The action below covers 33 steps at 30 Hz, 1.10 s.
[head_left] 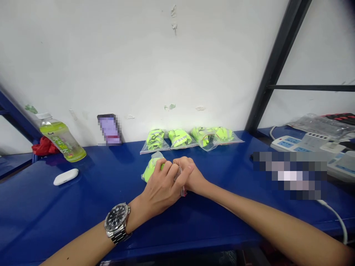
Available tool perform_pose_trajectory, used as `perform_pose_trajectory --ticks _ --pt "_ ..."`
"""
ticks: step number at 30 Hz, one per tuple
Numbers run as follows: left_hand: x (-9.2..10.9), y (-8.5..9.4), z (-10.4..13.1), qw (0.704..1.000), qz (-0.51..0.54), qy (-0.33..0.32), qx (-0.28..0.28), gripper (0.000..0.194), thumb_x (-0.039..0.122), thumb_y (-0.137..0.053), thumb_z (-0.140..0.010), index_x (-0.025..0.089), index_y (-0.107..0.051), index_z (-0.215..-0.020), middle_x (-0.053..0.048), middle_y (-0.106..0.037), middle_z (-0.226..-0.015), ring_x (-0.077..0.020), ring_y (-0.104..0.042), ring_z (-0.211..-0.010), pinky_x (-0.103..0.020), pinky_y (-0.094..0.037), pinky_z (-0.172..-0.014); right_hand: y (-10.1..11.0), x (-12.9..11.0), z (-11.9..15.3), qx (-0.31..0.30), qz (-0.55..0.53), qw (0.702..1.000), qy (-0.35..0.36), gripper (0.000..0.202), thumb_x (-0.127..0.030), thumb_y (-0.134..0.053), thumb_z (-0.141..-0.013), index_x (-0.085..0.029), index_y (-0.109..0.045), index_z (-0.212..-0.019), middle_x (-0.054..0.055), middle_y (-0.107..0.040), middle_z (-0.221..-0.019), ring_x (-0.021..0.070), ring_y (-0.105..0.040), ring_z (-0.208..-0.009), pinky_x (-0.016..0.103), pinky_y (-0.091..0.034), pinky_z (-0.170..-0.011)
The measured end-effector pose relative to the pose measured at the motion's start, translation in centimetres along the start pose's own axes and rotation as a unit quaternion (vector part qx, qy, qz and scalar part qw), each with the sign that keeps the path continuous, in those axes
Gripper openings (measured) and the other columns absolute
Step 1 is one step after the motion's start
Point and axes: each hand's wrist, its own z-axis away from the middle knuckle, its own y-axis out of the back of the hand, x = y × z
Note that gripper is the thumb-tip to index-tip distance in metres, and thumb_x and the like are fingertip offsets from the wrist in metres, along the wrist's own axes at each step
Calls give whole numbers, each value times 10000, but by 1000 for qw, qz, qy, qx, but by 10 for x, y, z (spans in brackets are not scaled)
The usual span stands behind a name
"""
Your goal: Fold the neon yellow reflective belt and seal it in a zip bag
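In the middle of the blue table lies a clear plastic zip bag (149, 170) with a folded neon yellow-green cloth item inside, its far left end showing. My left hand (164, 183), with a steel watch (117, 220) on its wrist, is curled over the bag. Pressed against it, my right hand (191, 174) has its fingers bent round the bag's right side. The bag's pinkish edge peeks out below the hands. Most of the bag and the fingertips are hidden.
Several similar bags (181, 139) stand in a row along the wall. A tilted drink bottle (62, 138), red cloth (46, 146) and white earbud case (66, 177) are left. A phone (111, 129) leans on the wall. Power strips (298, 144) and a blurred device (290, 175) sit right.
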Motion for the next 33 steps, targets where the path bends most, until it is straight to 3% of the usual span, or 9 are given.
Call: perform_pose_trajectory --ticks 6,9,12,16,19,23,28,31,33 --pt "1 3 -10 998 25 49 5 675 499 -594 -836 129 -314 -1326 -92 -543 -893 -239 -461 -780 -420 -421 -722 33 7 -13 -67 -75 992 74 235 -169 -586 -681 -181 -387 -556 -70 -335 -531 70 -283 -525 219 -210 -472" --pt "-6 4 -13 993 46 99 51 815 513 -665 -786 160 -224 -1374 -86 -529 -949 -234 -487 -814 -411 -434 -741 60 10 -13 -157 -184 965 99 189 -250 -696 -680 -160 -545 -749 -60 -448 -633 78 -388 -572 201 -311 -512" --pt "-12 3 -13 986 51 120 103 948 514 -732 -723 157 -172 -1399 -117 -500 -1044 -249 -504 -893 -418 -448 -773 71 12 -11 -202 -265 941 58 309 -322 -711 -712 -157 -585 -940 -27 -538 -698 102 -477 -604 229 -403 -561" --pt "-8 3 -14 986 55 115 111 959 547 -733 -704 180 -178 -1395 -109 -487 -1031 -241 -496 -872 -414 -448 -757 58 10 -9 -139 -211 967 26 196 -209 -675 -677 -164 -487 -648 -58 -453 -556 73 -400 -505 203 -323 -471" --pt "-1 6 -16 989 46 93 105 900 571 -703 -722 241 -191 -1384 -78 -488 -981 -227 -478 -831 -422 -437 -756 49 5 -8 -116 -166 978 49 233 -151 -619 -657 -182 -399 -588 -79 -383 -523 55 -315 -486 194 -234 -440" --pt "0 6 -16 986 53 107 114 933 557 -718 -715 221 -179 -1399 -99 -475 -1034 -240 -481 -882 -429 -442 -769 50 -1 -6 -103 -168 978 64 340 -255 -669 -673 -195 -349 -578 -87 -313 -522 53 -269 -491 207 -205 -446" --pt "2 8 -15 987 71 112 96 983 600 -697 -710 176 -160 -1416 -141 -449 -1081 -275 -470 -947 -477 -447 -793 49 -5 -6 -1 -65 998 23 476 -378 -644 -723 -203 -256 -508 -78 -219 -492 53 -199 -477 232 -138 -428" --pt "1 19 -19 986 114 113 36 810 613 -552 -820 166 -217 -1407 -158 -450 -1112 -286 -461 -981 -509 -439 -823 54 -5 -9 33 -29 999 14 457 -337 -645 -720 -196 -278 -489 -76 -224 -485 52 -211 -476 234 -138 -427" --pt "-7 31 -24 981 156 118 -19 571 495 -398 -937 171 -289 -1395 -153 -474 -1133 -271 -471 -1005 -487 -442 -846 64 -2 -11 14 -60 998 33 430 -316 -674 -706 -190 -318 -501 -81 -252 -486 50 -233 -475 226 -163 -426"
